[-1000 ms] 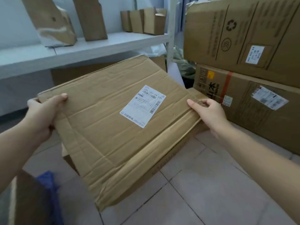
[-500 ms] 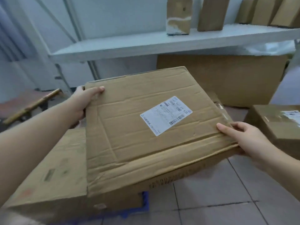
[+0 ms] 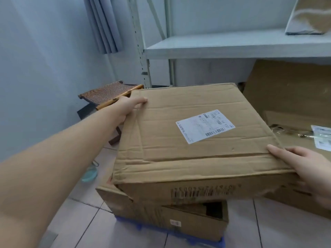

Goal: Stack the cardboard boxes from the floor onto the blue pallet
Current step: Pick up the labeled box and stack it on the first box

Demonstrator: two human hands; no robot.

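A creased cardboard box (image 3: pixel 188 140) with a white shipping label fills the middle of the view. My left hand (image 3: pixel 129 106) grips its far left corner and my right hand (image 3: pixel 304 169) grips its near right corner. The box sits over a lower cardboard box (image 3: pixel 170 217); I cannot tell whether it rests fully on it. That lower box stands on the blue pallet (image 3: pixel 202 243), of which only a strip of the front edge shows.
A white metal shelf (image 3: pixel 232 49) runs behind, with a large cardboard sheet (image 3: pixel 290 93) under it. Another labelled box (image 3: pixel 304 140) lies to the right. A small woven stool (image 3: pixel 109 93) stands at the left wall. Tiled floor lies in front.
The view has swung left and the held box has travelled left with both hands, coming down level over the lower box on the pallet. Both hands keep their grip.
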